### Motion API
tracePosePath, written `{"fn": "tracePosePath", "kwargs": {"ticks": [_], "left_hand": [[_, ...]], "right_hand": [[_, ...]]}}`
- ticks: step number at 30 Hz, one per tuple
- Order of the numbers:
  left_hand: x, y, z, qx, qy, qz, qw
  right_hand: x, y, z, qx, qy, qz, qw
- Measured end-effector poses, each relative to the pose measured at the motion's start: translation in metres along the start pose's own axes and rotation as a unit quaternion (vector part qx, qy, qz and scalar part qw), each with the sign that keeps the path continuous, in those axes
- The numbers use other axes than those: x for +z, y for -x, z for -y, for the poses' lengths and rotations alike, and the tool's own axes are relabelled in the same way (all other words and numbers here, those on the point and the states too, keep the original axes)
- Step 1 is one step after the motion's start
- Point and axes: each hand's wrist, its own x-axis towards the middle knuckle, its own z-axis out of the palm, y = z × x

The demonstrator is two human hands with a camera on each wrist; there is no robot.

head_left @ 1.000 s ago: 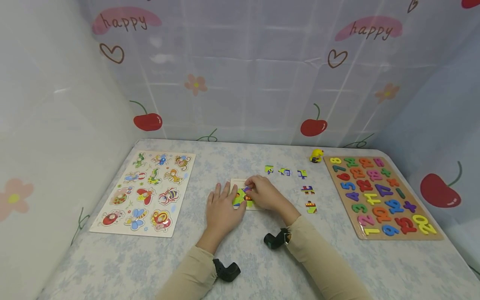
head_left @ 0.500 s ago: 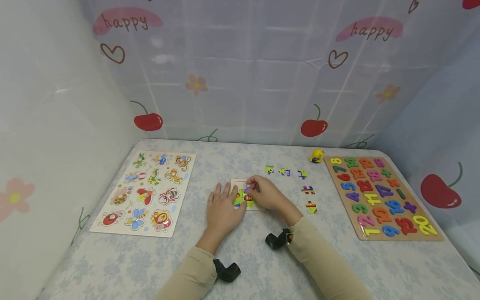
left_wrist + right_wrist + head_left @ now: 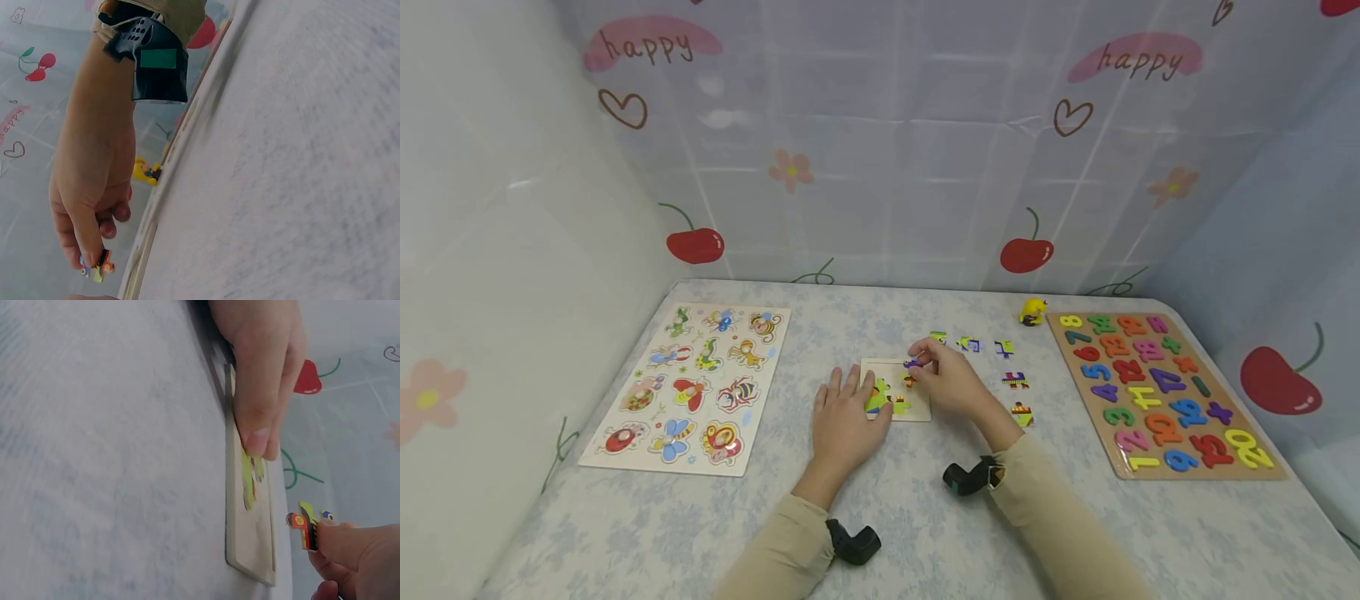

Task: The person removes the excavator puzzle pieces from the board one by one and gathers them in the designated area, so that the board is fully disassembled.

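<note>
My right hand (image 3: pixel 953 385) pinches a colourful jigsaw piece (image 3: pixel 306 528) between thumb and fingers, held above the right part of a small wooden puzzle tray (image 3: pixel 919 410). In the left wrist view the same piece, yellow, black and orange, hangs at the fingertips. My left hand (image 3: pixel 846 417) lies with its fingers extended over the left side of the tray, the thumb pressing on yellow-green pieces (image 3: pixel 249 487) set in it. Part of those pieces is hidden beneath that hand.
Several loose jigsaw pieces (image 3: pixel 1016 380) lie right of and behind the tray. A board of wooden insects (image 3: pixel 692 387) is at left, a board of coloured numbers and signs (image 3: pixel 1157 400) at right. A small yellow toy figure (image 3: pixel 1033 312) stands at the back.
My right hand has lifted the jigsaw piece off the tray's upper middle and moved it to the right. The left hand has stayed in place.
</note>
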Motion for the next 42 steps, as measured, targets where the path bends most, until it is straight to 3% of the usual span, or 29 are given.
{"fn": "tracePosePath", "kwargs": {"ticks": [14, 27, 37, 42], "left_hand": [[-0.001, 0.001, 0.002, -0.006, 0.009, -0.002, 0.9999], [0.0, 0.002, 0.0, -0.003, 0.01, -0.001, 0.9999], [0.001, 0.001, -0.001, -0.004, 0.006, -0.005, 1.0], [0.001, 0.002, -0.001, -0.004, 0.007, -0.002, 1.0]], "right_hand": [[-0.054, 0.013, -0.035, 0.103, 0.078, 0.016, 0.9914], [-0.062, 0.014, -0.042, 0.103, 0.132, 0.012, 0.9858], [-0.059, 0.014, -0.04, 0.083, 0.251, -0.033, 0.9638], [-0.054, 0.017, -0.037, 0.072, 0.229, -0.033, 0.9702]]}}
